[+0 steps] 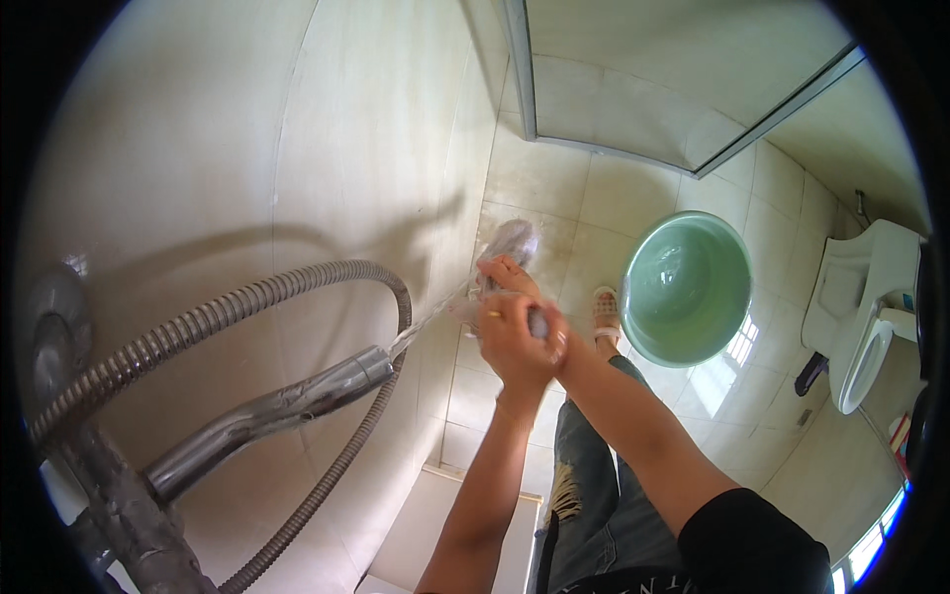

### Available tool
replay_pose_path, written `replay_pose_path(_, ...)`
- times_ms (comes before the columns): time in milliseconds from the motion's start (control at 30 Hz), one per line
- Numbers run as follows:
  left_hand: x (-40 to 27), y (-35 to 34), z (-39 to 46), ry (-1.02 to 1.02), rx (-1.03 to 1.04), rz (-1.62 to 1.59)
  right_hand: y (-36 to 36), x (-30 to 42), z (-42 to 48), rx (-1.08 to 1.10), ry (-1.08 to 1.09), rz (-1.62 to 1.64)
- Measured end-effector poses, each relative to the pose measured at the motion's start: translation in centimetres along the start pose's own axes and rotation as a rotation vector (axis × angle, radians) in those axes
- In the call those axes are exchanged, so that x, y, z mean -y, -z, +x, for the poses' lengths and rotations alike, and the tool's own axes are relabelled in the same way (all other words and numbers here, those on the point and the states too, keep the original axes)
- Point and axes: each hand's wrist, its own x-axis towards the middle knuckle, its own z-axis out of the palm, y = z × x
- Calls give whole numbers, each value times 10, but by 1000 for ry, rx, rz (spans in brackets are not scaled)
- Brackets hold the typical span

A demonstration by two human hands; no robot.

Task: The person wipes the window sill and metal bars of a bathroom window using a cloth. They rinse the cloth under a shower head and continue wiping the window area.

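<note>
A wet greyish cloth (517,239) is bunched between my two hands, its upper end bulging out past the fingers. My left hand (512,345), with a ring on one finger, grips it on the near side. Just beyond, partly covered by the left, my right hand (512,272) also clasps the cloth. A thin stream of water (429,323) runs from the chrome tap spout (297,408) towards the cloth and the hands. Much of the cloth inside the grip is hidden.
A ribbed metal shower hose (297,278) loops around the spout beside the tiled wall (185,171). On the right stands a green plastic basin (686,327) with water in it. Farther right is a white toilet (846,297). A metal-framed glass panel (638,82) rises ahead.
</note>
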Motion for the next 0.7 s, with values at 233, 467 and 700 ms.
replay_pose_path(233, 175, -11, -15, 1041, 225, -1129, -22, -5, -49, 280, -7, -294)
replay_pose_path(467, 108, 5, 51, 1278, 88, -1714, -27, 43, -79, 765, 442, -1350)
replay_pose_path(700, 136, 0, 58, 955, -69, -1608, 63, 15, 18, -260, 1042, -1250)
